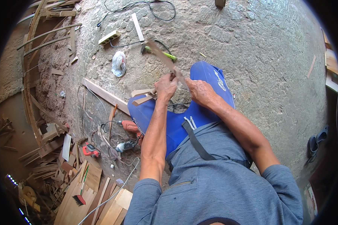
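I sit on a stone floor with my knees in blue shorts raised in front of me. Both hands hold a thin curved strip of wood above my knees. My left hand grips its lower part. My right hand grips the strip just beside it, and the strip slants up and away to the left. Two short wooden pieces rest on my left knee, just left of my left hand.
On the floor lie a green-handled tool, a white power strip with black cables, a plastic bag, a long plank, an orange drill, a grinder and a small brush. Bent wood strips and offcuts pile at the left.
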Demonstrator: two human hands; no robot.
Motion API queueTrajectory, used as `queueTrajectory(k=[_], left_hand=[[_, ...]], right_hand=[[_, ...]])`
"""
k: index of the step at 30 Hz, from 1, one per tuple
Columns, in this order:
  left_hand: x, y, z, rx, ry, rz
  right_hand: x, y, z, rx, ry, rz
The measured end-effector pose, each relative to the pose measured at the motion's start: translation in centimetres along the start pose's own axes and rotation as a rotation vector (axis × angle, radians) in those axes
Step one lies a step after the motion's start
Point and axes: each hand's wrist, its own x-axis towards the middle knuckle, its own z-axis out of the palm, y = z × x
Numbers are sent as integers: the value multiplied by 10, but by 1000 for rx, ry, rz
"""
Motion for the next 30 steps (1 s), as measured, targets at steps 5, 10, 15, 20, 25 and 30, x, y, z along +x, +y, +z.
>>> queueTrajectory(k=[5, 10, 15, 20, 25, 30], left_hand=[[-3, 8, 11, 193, 57, 66], [-4, 12, 14, 240, -1, 41], [8, 12, 20, 245, -6, 32], [6, 10, 18, 284, -23, 42], [4, 11, 2, 214, -6, -28], [3, 8, -13, 175, 31, -106]], right_hand=[[19, 12, 11, -72, -52, 18], [40, 12, 15, -41, -26, 33], [10, 11, 4, -95, -95, 159], [-3, 3, -2, -49, -24, 111], [3, -5, -1, -28, 4, 82], [7, -17, -5, -48, 9, 23]])
